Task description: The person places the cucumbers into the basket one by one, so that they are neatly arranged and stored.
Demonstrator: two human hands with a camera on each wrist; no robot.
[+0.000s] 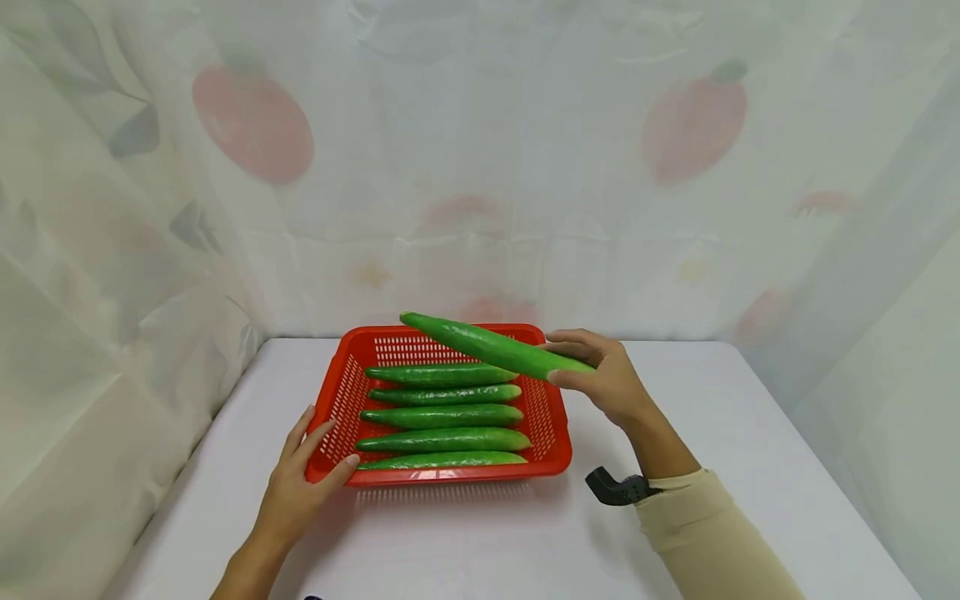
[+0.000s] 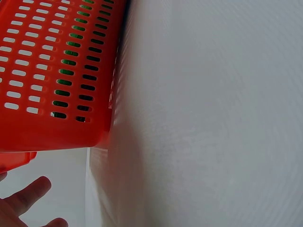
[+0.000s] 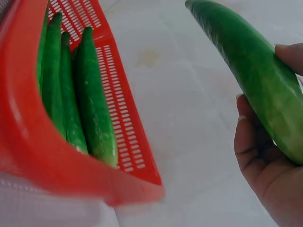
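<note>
My right hand (image 1: 603, 379) grips a long green cucumber (image 1: 487, 343) by its thicker, paler end, thumb on one side and fingers on the other. The cucumber is raised above the back right part of a red plastic basket (image 1: 465, 474), its thin end pointing left. Several more cucumbers (image 1: 442, 417) lie side by side across the basket. At the basket's front left corner is my left hand (image 1: 296, 492), fingers spread and fairly straight, fingertips right at the rim. In the left wrist view its fingers (image 2: 33, 193) show only at the lower left corner.
The basket stands on a white-covered table (image 1: 465, 546). Pale curtains (image 1: 465, 150) with faded fruit prints hang behind and at both sides. A black strap with a curved piece (image 1: 618, 487) sits on the right wrist, beside a beige sleeve (image 1: 712, 533).
</note>
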